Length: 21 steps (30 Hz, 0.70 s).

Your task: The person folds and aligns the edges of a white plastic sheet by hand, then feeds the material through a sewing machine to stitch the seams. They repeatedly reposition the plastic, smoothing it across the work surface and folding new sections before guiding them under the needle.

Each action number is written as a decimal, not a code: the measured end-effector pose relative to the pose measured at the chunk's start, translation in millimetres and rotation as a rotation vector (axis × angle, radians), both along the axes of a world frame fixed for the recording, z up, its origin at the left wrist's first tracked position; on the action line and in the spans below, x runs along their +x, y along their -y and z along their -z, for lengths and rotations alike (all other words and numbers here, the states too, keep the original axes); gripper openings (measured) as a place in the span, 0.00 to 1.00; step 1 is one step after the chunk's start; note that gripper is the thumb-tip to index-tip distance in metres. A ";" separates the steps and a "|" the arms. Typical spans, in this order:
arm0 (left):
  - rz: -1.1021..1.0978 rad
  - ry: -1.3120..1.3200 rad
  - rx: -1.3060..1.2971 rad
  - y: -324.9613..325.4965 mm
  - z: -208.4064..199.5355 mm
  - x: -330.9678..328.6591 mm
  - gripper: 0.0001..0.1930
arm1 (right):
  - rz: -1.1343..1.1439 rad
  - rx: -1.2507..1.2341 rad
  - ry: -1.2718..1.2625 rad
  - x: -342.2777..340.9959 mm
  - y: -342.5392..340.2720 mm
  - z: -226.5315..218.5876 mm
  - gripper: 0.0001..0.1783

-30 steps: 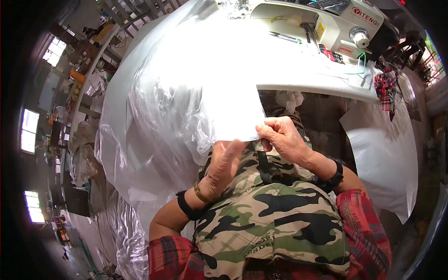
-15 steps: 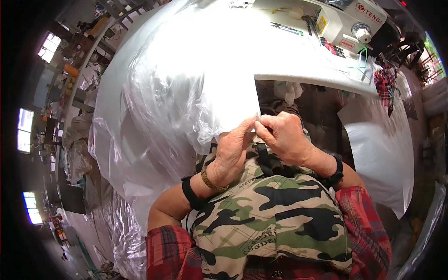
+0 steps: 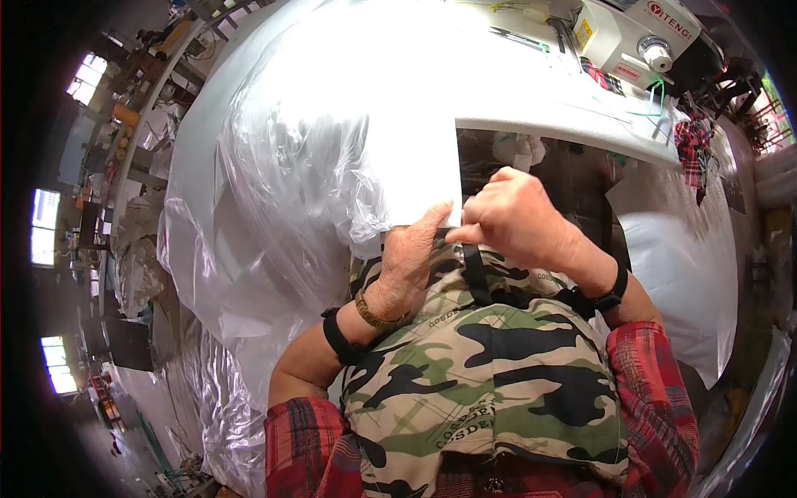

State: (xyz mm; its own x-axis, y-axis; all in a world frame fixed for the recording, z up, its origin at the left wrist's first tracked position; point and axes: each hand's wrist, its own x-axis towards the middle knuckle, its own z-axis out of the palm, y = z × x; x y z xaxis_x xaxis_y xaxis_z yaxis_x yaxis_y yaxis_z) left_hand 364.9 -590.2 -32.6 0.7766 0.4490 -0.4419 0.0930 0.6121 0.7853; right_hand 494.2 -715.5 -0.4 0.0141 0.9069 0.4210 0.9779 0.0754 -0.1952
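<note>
Where the big clear plastic sheet (image 3: 332,141) spills off the near edge of the white sewing table (image 3: 573,116), both hands meet at its lower corner, close to the person's chest. The left hand (image 3: 411,257) has fingers curled shut, thumb pressed on the sheet's edge. The right hand (image 3: 519,220) is closed too, pinching that same corner from the right. The sheet is glossy, crinkled, glaring white up top, bunching in folds to the left. A white sewing machine (image 3: 635,41) sits far right.
</note>
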 end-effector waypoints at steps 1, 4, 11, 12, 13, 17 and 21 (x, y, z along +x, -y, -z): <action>-0.003 -0.026 -0.012 -1.3 -1.5 -0.5 0.12 | 0.141 -0.124 -0.354 5.8 0.1 -1.4 0.16; 0.026 0.054 -0.069 0.3 -5.3 -3.5 0.12 | 0.215 -0.103 -0.891 22.3 -12.7 25.1 0.23; 0.808 0.331 0.386 -4.1 -16.6 -12.6 0.11 | 0.030 -0.175 -1.410 25.1 -18.3 40.3 0.18; 0.912 0.396 0.752 3.2 -41.4 -18.4 0.12 | 0.035 -0.168 -1.409 24.7 -17.0 32.9 0.18; 0.755 0.595 1.276 11.2 -45.1 -21.8 0.17 | 0.063 -0.181 -1.445 20.6 -17.5 23.3 0.18; 0.437 0.519 2.045 -1.8 -37.3 -10.1 0.20 | 0.038 -0.128 -1.590 16.6 -18.3 28.4 0.14; 0.284 0.444 2.142 -23.4 -12.3 -2.7 0.19 | -0.001 -0.050 -1.603 9.7 -18.9 28.6 0.16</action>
State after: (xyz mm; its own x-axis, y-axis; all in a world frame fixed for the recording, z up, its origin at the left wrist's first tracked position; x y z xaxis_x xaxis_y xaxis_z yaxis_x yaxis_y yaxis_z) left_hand 362.1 -566.8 -20.3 0.7722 -0.2322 0.5914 -0.3262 -0.9437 0.0555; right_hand 503.9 -696.6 -29.1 0.3898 0.9192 -0.0558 -0.2291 0.0381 -0.9726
